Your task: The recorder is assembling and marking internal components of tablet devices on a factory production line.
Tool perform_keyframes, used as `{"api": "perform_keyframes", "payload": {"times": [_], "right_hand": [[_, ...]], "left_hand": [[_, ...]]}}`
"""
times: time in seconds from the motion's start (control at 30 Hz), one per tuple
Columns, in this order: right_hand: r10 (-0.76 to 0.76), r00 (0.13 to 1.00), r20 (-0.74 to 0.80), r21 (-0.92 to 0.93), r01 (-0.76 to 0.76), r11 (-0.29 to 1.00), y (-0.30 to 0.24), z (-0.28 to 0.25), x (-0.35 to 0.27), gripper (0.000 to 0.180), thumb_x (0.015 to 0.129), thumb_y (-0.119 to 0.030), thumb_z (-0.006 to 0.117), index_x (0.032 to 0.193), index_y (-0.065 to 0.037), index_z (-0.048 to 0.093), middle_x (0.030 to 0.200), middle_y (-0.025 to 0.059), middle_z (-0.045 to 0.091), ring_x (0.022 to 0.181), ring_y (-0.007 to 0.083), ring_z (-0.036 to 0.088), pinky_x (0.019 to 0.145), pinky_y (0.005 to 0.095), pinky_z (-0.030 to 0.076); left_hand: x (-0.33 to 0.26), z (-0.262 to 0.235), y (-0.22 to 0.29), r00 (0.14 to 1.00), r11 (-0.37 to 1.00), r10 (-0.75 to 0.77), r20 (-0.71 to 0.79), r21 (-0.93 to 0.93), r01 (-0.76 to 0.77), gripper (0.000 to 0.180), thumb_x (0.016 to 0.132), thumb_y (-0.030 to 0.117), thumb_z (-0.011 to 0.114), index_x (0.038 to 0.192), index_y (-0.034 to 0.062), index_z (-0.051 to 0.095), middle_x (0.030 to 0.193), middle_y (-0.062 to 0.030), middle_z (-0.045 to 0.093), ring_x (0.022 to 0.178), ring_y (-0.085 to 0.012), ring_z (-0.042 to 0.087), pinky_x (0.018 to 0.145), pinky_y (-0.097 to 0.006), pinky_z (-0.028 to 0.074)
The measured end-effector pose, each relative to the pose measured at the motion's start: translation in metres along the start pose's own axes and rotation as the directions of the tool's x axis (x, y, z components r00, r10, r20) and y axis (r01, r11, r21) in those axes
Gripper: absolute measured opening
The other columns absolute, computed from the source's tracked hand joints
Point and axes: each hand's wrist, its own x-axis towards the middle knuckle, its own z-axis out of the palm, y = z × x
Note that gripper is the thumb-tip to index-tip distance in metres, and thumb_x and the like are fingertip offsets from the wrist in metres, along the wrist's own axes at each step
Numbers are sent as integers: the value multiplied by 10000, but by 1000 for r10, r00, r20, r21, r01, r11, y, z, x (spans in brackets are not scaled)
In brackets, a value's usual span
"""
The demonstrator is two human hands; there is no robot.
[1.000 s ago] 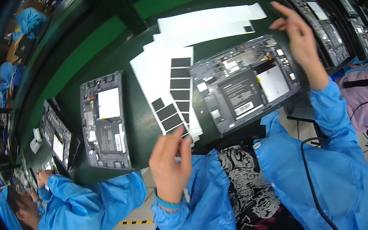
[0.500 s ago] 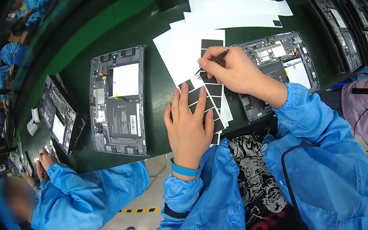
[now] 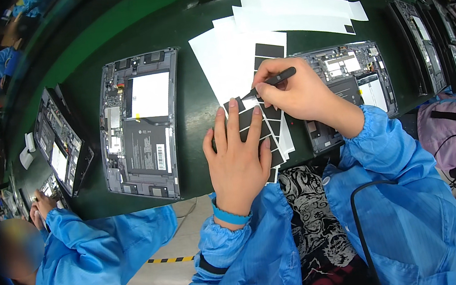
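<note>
Strips of black rectangular stickers (image 3: 268, 51) on white backing lie over white sheets (image 3: 224, 57) in the middle of the dark green table. My left hand (image 3: 237, 164) rests flat on one strip, fingers spread, pressing it down. Pinched in my right hand (image 3: 302, 90) is a pair of black tweezers (image 3: 282, 77). Their tips point left and meet the corner of the top sticker on that strip, just beyond my left fingertips. Whether they grip the sticker's edge, I cannot tell.
An opened device with battery and circuit boards exposed (image 3: 138, 130) lies left of the sheets; another (image 3: 346, 85) sits partly behind my right wrist. More opened devices (image 3: 60, 140) lean at far left and stand at far right. A co-worker in a blue sleeve (image 3: 92, 244) works at left.
The tweezers' tips have moved from above the strips to the top sticker's corner by my left fingers. My right hand has turned slightly; my left stays flat. The view has shifted a little.
</note>
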Motion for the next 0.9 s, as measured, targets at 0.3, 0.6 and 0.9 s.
{"api": "perform_keyframes", "payload": {"times": [0.3, 0.6, 0.9], "right_hand": [[-23, 1000, -13, 89, 24, 996, -2, 6, 0, 243, 832, -91, 574, 1005, 50, 672, 841, 121, 682, 696, 164, 681, 613, 287, 548], [-2, 1000, 20, 233, -3, 973, -8, 5, -6, 223, 874, -35, 524, 1019, 56, 667, 828, 92, 660, 704, 141, 678, 609, 262, 556], [-121, 991, -54, 272, 131, 953, -17, -22, -21, 191, 899, -55, 549, 1040, 39, 638, 771, 79, 654, 667, 118, 651, 566, 235, 527]], "left_hand": [[0, 1, 2, 999, 997, -5, 39, 76, 2, 563, 864, 242, 573, 1414, 189, 467, 1490, -183, 356, 1343, -378, 360, 1059, -520, 284], [-1, 3, 4, 999, 996, -14, 44, 89, 10, 566, 870, 243, 563, 1421, 183, 454, 1489, -217, 338, 1346, -410, 348, 1063, -538, 284], [2, 3, 8, 1000, 998, 9, 25, 64, -10, 539, 872, 237, 571, 1391, 129, 477, 1477, -223, 351, 1339, -412, 351, 1062, -530, 297]]}}
